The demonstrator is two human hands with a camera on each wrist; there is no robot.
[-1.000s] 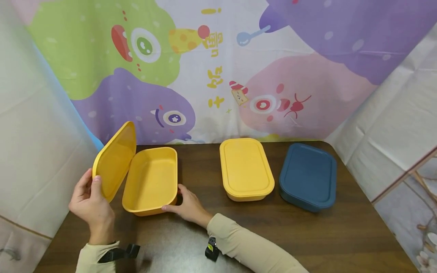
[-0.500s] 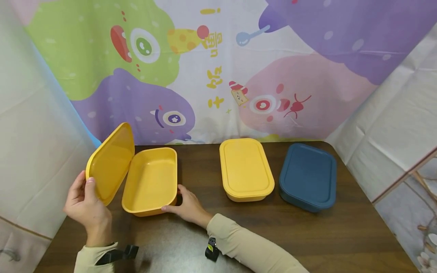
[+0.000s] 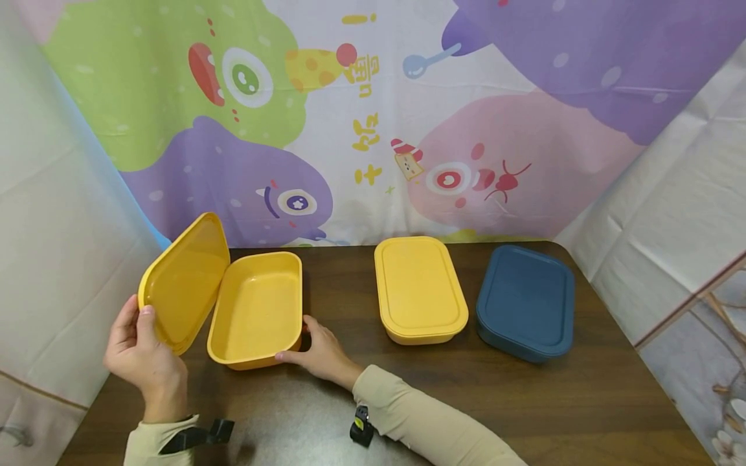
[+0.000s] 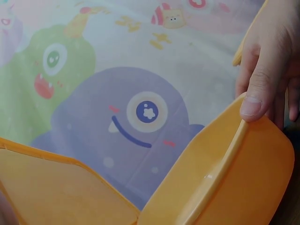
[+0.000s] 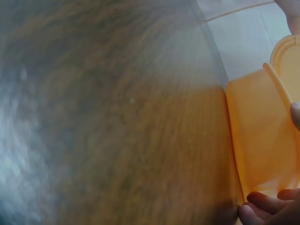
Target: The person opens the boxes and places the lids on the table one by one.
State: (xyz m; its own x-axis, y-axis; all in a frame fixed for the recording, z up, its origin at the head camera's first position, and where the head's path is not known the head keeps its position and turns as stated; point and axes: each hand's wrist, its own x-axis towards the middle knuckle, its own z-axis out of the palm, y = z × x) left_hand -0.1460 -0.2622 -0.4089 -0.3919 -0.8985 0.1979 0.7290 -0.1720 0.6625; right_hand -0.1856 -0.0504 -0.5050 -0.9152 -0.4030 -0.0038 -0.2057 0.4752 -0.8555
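An orange-yellow food container [image 3: 256, 310] stands uncovered at the left of the table, its inside bare. My right hand [image 3: 323, 353] grips its near right corner, thumb on the rim and fingers on the outer side wall. In the left wrist view that thumb [image 4: 251, 105] rests on the rim. On the container's left, the matching lid [image 3: 186, 278] is tilted up on edge, its far lower edge close to the container's left rim. My left hand [image 3: 146, 362] pinches the lid's near edge between thumb and fingers.
A paler yellow lidded container [image 3: 421, 285] stands right of centre on the dark wooden table [image 3: 344, 291]. Further right is a dark blue lidded container [image 3: 526, 298]. A cartoon-printed cloth [image 3: 379, 207] hangs behind the table, and white cloth [image 3: 52, 291] hangs at the left.
My left hand has swung the lid's near edge leftward and slightly down, so the lid leans further away from the container. My right hand and the container have stayed in place.
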